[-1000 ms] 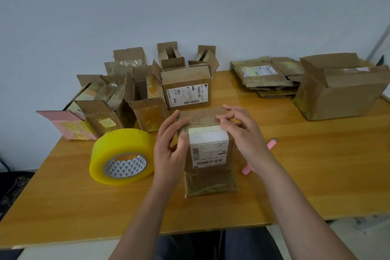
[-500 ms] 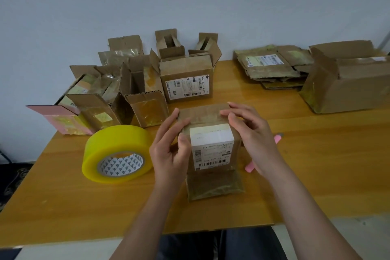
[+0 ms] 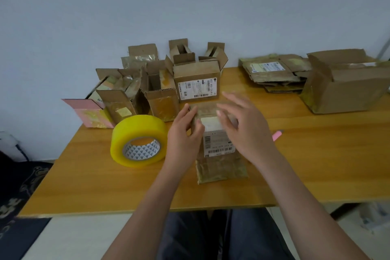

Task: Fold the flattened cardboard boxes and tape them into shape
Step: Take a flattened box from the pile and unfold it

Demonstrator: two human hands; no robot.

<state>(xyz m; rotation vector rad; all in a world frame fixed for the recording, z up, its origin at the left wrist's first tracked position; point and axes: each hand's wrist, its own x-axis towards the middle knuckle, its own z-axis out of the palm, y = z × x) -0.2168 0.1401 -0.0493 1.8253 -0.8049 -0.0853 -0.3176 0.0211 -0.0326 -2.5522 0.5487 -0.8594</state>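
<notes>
A small brown cardboard box (image 3: 219, 148) with a white barcode label lies on the wooden table (image 3: 316, 164) in front of me, its taped flap pointing toward me. My left hand (image 3: 183, 133) grips the box's left side, thumb on the top face. Blurred and with its fingers spread, my right hand (image 3: 247, 131) hovers over the box's right half and holds nothing. A big yellow tape roll (image 3: 138, 139) sits just left of my left hand. A stack of flattened boxes (image 3: 272, 74) lies at the back right.
Several folded open-topped boxes (image 3: 196, 84) crowd the back left against the wall, one pink (image 3: 88, 112). A large open carton (image 3: 346, 88) stands at the far right. A pink cutter (image 3: 276, 135) lies right of my right hand, partly hidden.
My right hand has come off the box top and spread its fingers, moving with blur. The left hand stays on the box's left side. The view has tilted slightly.
</notes>
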